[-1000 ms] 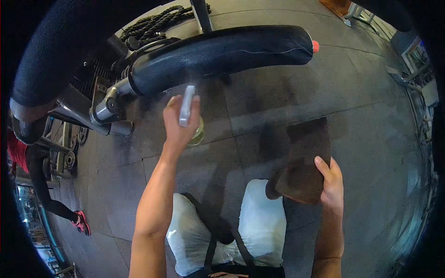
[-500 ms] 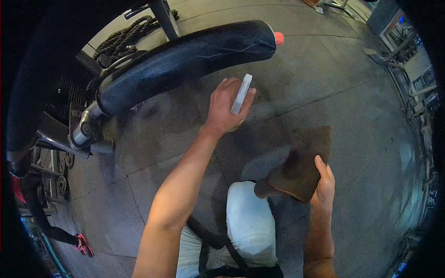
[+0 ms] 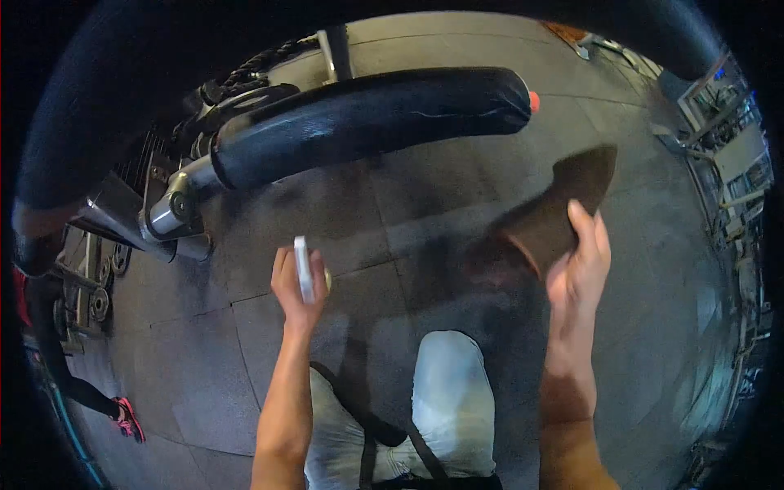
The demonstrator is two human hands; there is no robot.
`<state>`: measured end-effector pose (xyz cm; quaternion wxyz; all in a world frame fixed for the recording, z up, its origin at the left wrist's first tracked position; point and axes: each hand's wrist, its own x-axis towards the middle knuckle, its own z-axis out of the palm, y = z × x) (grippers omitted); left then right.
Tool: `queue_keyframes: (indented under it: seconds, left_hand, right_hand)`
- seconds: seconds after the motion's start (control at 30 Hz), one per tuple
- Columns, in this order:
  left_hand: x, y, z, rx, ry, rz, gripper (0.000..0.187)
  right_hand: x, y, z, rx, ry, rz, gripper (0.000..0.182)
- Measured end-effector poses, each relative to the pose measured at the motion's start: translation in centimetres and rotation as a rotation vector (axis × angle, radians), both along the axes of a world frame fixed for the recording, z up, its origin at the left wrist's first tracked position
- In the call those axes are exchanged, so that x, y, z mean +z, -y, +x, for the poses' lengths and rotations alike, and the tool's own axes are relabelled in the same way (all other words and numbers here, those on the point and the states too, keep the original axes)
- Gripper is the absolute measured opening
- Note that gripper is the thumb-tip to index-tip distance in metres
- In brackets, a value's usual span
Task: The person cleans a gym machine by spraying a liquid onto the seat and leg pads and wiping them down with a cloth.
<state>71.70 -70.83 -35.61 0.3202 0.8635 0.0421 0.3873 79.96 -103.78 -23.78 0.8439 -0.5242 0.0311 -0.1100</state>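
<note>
My left hand (image 3: 290, 282) is closed around what looks like a spray bottle (image 3: 304, 265); its narrow white head shows above the fist and its body is hidden. A brown cloth (image 3: 543, 224) hangs from my right hand (image 3: 584, 257), pinched between thumb and fingers, with its far corner raised and its near edge folded. Beyond both hands runs a long black padded roller (image 3: 376, 110) of a gym machine, and neither hand touches it.
A metal joint (image 3: 171, 212) carries the roller at the left. Black frame parts cross the top. Weight plates (image 3: 100, 304) and another person's leg with a pink shoe (image 3: 126, 420) are at the left edge. Gym equipment (image 3: 739, 163) lines the right. Dark mats (image 3: 196, 359) cover the floor.
My left hand has drawn back from near the roller, moving left and toward me with the spray bottle. My right hand has risen, lifting and swinging the cloth forward. The view has shifted slightly.
</note>
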Motion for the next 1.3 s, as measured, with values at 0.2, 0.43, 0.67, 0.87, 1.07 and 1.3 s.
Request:
queue_keyframes:
  seconds: [0.2,0.43,0.67,0.87,1.07,1.3]
  left_hand:
    - [-4.8,0.5,-7.0,0.122,-0.064,-0.173,0.008]
    - [-9.5,2.5,-7.8,-0.004,-0.070,-0.297,0.007]
    - [-10.0,3.1,-7.1,-0.043,-0.044,-0.315,0.010]
    - [-9.9,3.6,-6.9,-0.061,-0.128,-0.199,0.011]
    - [-9.3,3.1,-7.3,-0.062,-0.069,-0.235,0.007]
    - [-10.1,2.9,-7.8,-0.074,-0.077,-0.258,0.015]
  right_hand:
    - [-0.5,-9.3,14.6,-0.404,0.796,-1.322,0.059]
    - [-4.6,-16.8,18.3,-0.559,0.457,-1.469,0.055]
    - [-2.1,-26.3,14.4,-0.430,0.401,-1.501,0.048]
    - [-2.4,-35.4,7.7,-0.133,0.753,-1.496,0.046]
    - [-2.0,-27.5,11.0,-0.097,0.796,-1.776,0.046]
    - [-4.5,-18.2,15.9,-0.441,0.780,-1.706,0.051]
